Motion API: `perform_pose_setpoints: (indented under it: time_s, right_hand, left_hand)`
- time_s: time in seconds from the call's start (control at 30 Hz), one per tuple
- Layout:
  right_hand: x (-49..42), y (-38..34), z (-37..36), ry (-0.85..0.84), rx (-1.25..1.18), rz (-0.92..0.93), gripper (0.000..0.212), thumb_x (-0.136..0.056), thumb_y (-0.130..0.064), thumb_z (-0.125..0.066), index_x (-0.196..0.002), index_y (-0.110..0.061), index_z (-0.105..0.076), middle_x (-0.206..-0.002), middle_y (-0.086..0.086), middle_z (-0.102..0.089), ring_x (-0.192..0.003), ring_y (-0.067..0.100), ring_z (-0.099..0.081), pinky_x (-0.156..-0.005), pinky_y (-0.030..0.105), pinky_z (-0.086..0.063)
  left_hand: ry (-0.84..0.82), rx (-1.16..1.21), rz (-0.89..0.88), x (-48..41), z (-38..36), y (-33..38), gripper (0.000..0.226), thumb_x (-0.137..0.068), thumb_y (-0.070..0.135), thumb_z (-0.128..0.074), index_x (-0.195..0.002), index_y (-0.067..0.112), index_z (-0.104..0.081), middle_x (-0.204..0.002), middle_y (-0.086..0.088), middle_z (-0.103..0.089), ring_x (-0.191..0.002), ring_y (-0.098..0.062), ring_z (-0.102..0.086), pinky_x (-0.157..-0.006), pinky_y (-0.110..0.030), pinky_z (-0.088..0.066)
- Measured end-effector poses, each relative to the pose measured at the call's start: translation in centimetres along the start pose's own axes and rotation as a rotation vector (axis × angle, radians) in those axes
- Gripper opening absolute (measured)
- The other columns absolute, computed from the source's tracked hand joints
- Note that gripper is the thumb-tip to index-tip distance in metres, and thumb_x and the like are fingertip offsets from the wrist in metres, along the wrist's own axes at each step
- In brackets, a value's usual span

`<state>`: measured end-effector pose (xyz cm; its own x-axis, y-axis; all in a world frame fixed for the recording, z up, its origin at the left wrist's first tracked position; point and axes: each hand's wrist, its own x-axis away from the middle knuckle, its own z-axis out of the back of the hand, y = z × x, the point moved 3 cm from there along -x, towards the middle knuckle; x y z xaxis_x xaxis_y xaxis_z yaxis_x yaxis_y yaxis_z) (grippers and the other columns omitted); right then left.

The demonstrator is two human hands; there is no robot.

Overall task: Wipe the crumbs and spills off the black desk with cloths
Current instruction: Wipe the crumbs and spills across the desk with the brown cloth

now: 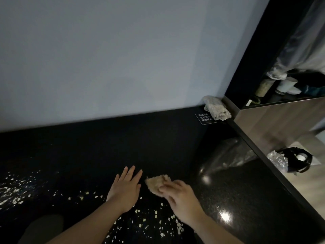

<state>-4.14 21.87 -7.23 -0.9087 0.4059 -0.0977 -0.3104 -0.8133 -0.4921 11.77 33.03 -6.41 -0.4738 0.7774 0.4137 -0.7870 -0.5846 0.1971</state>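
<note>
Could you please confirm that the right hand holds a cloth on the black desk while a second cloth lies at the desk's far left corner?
Not quite: the second cloth lies at the desk's far right corner, against the wall, as the head view shows. The rest stands: the right hand holds a cloth on the black desk.

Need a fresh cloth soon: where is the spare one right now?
In the head view, the spare cloth lies bunched at the black desk's far right corner, next to a small black sign.
</note>
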Motion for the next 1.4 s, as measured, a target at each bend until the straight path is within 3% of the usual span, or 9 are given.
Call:
perform_pose_setpoints:
  time_s: [0.1, 0.27, 0.4, 0.5, 0.73, 0.87, 0.97, 1.2, 1.4]
  right_hand:
    - [0.7, 4.3, 2.9, 0.215, 0.045, -0.098, 0.056, -0.076, 0.0, -0.068, -0.114, -0.041, -0.058, -0.116, -0.006, -0.066, -0.095, 0.016, -0.064, -0.084, 0.04, -0.053]
    - [6.2, 9.4, 6.5, 0.387, 0.108, -0.63, 0.042, -0.093, -0.015, -0.052, -0.13, -0.035, -0.052, -0.141, -0.005, -0.047, -0.126, 0.021, -0.045, -0.103, 0.041, -0.034]
    - [4.7, 2.1, 1.2, 0.282, -0.021, -0.348, 0.072, -0.062, 0.004, -0.077, -0.111, -0.044, -0.057, -0.107, -0.008, -0.068, -0.082, 0.013, -0.062, -0.07, 0.028, -0.053]
    - [4.0, -1.2, 0.1, 0.233, 0.009, -0.117, 0.06, -0.062, -0.005, -0.081, -0.106, -0.039, -0.06, -0.112, -0.014, -0.066, -0.09, 0.007, -0.062, -0.076, 0.029, -0.055]
    - [8.0, 6.5, 5.4, 0.351, 0.13, -0.7, 0.045, -0.095, -0.02, -0.046, -0.136, -0.039, -0.042, -0.149, -0.009, -0.035, -0.128, 0.018, -0.04, -0.104, 0.036, -0.033]
    - [6.3, -0.5, 0.0, 0.242, 0.056, -0.391, 0.061, -0.073, -0.002, -0.067, -0.117, -0.043, -0.058, -0.128, -0.007, -0.059, -0.094, 0.015, -0.059, -0.08, 0.032, -0.051]
    - [5.0, -3.8, -1.2, 0.156, 0.016, -0.137, 0.042, -0.087, -0.013, -0.06, -0.12, -0.04, -0.057, -0.132, -0.016, -0.053, -0.111, 0.011, -0.051, -0.095, 0.031, -0.041]
    - [10.4, 2.3, 3.3, 0.236, 0.199, -0.75, 0.051, -0.097, -0.022, -0.039, -0.144, -0.036, -0.028, -0.153, -0.007, -0.026, -0.133, 0.02, -0.034, -0.107, 0.036, -0.03]
    - [8.1, -7.2, -3.2, 0.153, 0.061, -0.331, 0.044, -0.092, -0.013, -0.051, -0.131, -0.034, -0.05, -0.143, -0.009, -0.043, -0.119, 0.017, -0.045, -0.098, 0.031, -0.037]
  left_hand:
    - [-0.013, 0.013, -0.019, 0.6, -0.3, 0.1, 0.052, -0.102, 0.034, -0.023, -0.149, 0.028, 0.0, -0.157, 0.0, 0.013, -0.144, -0.018, 0.013, -0.117, -0.037, 0.0]
    - [0.008, 0.022, -0.019, 1.2, -0.9, 0.4, 0.052, -0.102, 0.034, -0.022, -0.149, 0.027, -0.001, -0.157, 0.001, 0.012, -0.144, -0.018, 0.013, -0.117, -0.037, 0.001]
    - [0.008, 0.023, -0.01, 1.4, -1.1, 0.8, 0.052, -0.102, 0.034, -0.022, -0.149, 0.026, -0.001, -0.157, 0.0, 0.011, -0.144, -0.018, 0.012, -0.118, -0.037, 0.0]
    - [0.001, 0.02, -0.018, 1.5, -1.1, 0.9, 0.052, -0.102, 0.033, -0.022, -0.149, 0.026, -0.001, -0.158, 0.0, 0.011, -0.144, -0.018, 0.012, -0.118, -0.037, -0.001]
    - [0.013, 0.017, -0.033, 2.5, -1.8, 1.4, 0.051, -0.102, 0.033, -0.022, -0.149, 0.026, -0.003, -0.158, 0.002, 0.009, -0.144, -0.018, 0.011, -0.118, -0.037, -0.001]
    - [0.007, 0.008, -0.061, 3.4, -2.2, 2.3, 0.051, -0.102, 0.033, -0.022, -0.149, 0.026, -0.004, -0.158, 0.002, 0.007, -0.144, -0.018, 0.011, -0.118, -0.037, -0.002]
    - [-0.011, -0.03, -0.076, 4.2, -2.4, 2.5, 0.051, -0.102, 0.033, -0.021, -0.149, 0.025, -0.004, -0.158, 0.002, 0.008, -0.144, -0.018, 0.01, -0.118, -0.037, -0.002]
    - [-0.073, -0.098, -0.14, 7.1, -2.8, 2.5, 0.052, -0.102, 0.037, -0.019, -0.15, 0.024, -0.004, -0.158, 0.003, 0.006, -0.145, -0.016, 0.009, -0.117, -0.041, 0.002]
    - [-0.053, -0.113, -0.138, 9.9, -3.8, 1.6, 0.054, -0.102, 0.039, -0.016, -0.15, 0.023, 0.002, -0.158, 0.004, 0.008, -0.144, -0.014, 0.012, -0.117, -0.04, 0.005]
